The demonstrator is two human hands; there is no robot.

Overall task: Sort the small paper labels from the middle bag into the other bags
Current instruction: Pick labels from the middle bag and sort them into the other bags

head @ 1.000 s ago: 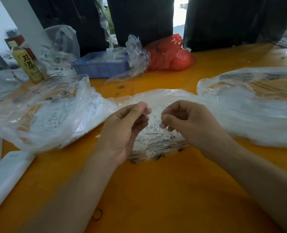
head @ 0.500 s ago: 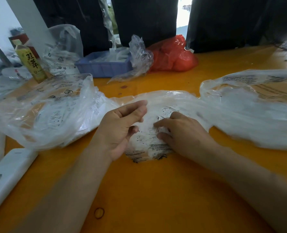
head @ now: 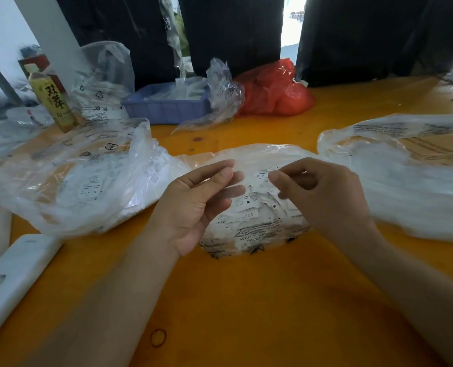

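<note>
Clear plastic, three bags, lying on an orange table [head: 246, 300]. Head view only.

Middle bag [head: 257, 154] is sitting directly under and between both hands, its pile of small paper labels [head: 249, 207] showing through the film, several printed "M".

Right hand [head: 323, 192] is hovering over the right part of that pile, fingers curled, thumb and forefinger pinching one label [head: 262, 176] lifted above the rest.

Left hand [head: 193, 205] is hovering just left of the pile, palm turned inward, fingers loosely extended and slightly blurred; it is holding nothing that can be made out.

Left bag [head: 69, 181] is lying just beyond the left hand's outer side, with labels inside, one reading "S". Right bag [head: 405, 186] is lying to the outer side of the right hand, contents blurred.

Beyond the hands, far side of table: blue tray [head: 164, 108], red plastic bag [head: 273, 91], a yellow bottle [head: 51, 99] further to the left. Near the left forearm: white flat device [head: 10, 282]. Between the forearms, close to the person: a rubber band [head: 158, 337] lying on the table.
</note>
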